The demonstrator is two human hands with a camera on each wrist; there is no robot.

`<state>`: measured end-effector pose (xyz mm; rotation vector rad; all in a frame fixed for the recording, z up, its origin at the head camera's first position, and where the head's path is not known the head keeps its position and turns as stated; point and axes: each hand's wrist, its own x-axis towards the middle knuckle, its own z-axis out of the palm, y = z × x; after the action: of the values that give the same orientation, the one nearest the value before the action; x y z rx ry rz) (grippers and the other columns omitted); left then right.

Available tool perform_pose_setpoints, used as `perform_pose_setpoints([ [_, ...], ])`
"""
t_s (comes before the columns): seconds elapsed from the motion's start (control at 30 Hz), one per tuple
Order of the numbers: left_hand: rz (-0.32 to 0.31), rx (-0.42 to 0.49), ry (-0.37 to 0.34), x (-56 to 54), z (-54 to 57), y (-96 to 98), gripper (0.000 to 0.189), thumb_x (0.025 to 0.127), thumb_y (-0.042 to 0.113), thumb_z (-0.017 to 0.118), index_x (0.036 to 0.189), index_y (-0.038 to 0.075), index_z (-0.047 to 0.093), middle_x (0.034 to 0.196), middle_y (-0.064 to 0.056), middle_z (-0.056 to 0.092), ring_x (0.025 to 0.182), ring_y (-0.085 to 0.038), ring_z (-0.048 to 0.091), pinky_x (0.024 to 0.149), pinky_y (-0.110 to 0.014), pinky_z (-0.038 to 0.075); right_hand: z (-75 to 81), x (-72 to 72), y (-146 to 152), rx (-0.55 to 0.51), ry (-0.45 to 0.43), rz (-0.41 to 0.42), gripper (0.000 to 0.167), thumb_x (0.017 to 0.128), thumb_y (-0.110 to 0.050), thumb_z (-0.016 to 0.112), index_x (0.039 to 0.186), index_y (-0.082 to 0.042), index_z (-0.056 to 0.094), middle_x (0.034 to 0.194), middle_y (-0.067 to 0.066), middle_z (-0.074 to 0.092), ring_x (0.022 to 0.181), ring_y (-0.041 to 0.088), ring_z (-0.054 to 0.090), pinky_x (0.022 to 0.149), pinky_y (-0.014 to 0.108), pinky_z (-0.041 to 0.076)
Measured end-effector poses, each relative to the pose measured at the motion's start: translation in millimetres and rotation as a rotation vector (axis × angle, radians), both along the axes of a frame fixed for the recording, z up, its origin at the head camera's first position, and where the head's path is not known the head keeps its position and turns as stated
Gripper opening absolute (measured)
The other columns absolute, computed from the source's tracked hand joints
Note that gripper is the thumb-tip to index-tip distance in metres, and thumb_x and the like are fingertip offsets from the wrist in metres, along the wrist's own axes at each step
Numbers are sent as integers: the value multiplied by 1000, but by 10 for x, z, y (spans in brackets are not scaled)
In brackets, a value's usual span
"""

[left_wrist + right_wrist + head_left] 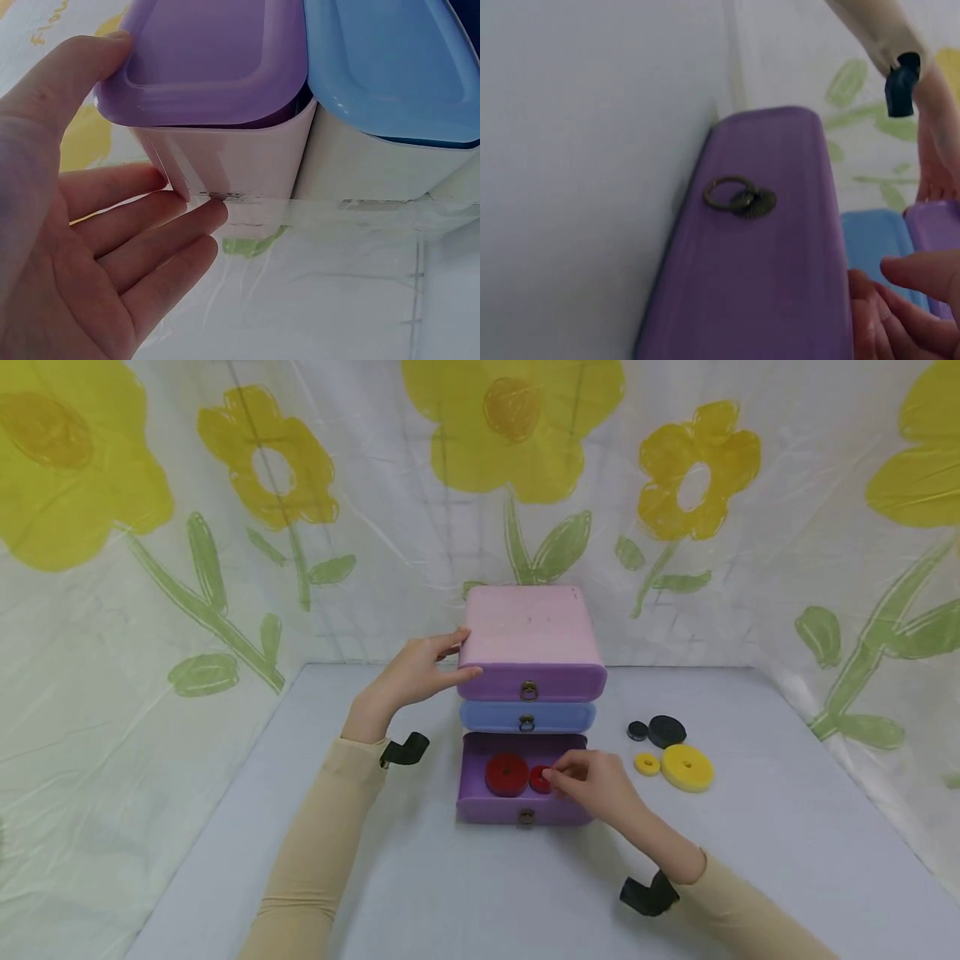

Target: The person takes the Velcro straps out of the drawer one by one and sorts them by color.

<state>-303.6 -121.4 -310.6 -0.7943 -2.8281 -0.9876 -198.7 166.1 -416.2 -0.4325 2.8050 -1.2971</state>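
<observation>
A small chest of drawers with a pale pink top stands on the table. My left hand rests on its upper left corner, thumb on the edge of the purple top drawer front, fingers along the side. The purple bottom drawer is pulled out. Inside it lie a large red disc with a centre hole and a small red disc to its right. My right hand pinches the small red disc at its right edge; in the right wrist view the drawer front hides the fingertips.
The blue middle drawer is closed. Right of the chest lie a small black disc, a large black disc, a small yellow disc and a large yellow disc. A flowered sheet hangs behind the table.
</observation>
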Motion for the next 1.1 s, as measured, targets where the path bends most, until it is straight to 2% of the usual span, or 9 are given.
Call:
perform_pose_setpoints([
  [0.23,-1,-2,-1,-8,-5,3,81,83,59,63,148,19,35,151,0,37,129,-24,49,105,-39,42,-30,-150,40,55,22,0,17,83,-21,74,96,-11,71,86,-1,70,76,10,65,67,23,57],
  [0.53,-8,10,1,4,5,3,82,82,59,63,147,18,36,151,-1,36,129,-24,49,105,-39,43,-98,-293,-2,140,58,118,28,78,-13,78,104,-4,68,99,9,71,88,21,68,76,33,58],
  [0.87,-2,11,-6,3,-4,4,82,82,60,63,147,19,36,151,0,36,129,-23,49,105,-39,43,-170,-387,-21,278,117,211,36,73,-14,82,105,-7,69,100,5,70,91,18,64,81,36,56],
  [1.1,4,4,7,-8,-8,4,82,81,60,63,147,19,36,151,0,36,128,-23,50,104,-38,43,-211,-450,-1,286,128,267,39,71,-13,84,106,-6,69,100,6,70,88,18,65,78,33,56],
])
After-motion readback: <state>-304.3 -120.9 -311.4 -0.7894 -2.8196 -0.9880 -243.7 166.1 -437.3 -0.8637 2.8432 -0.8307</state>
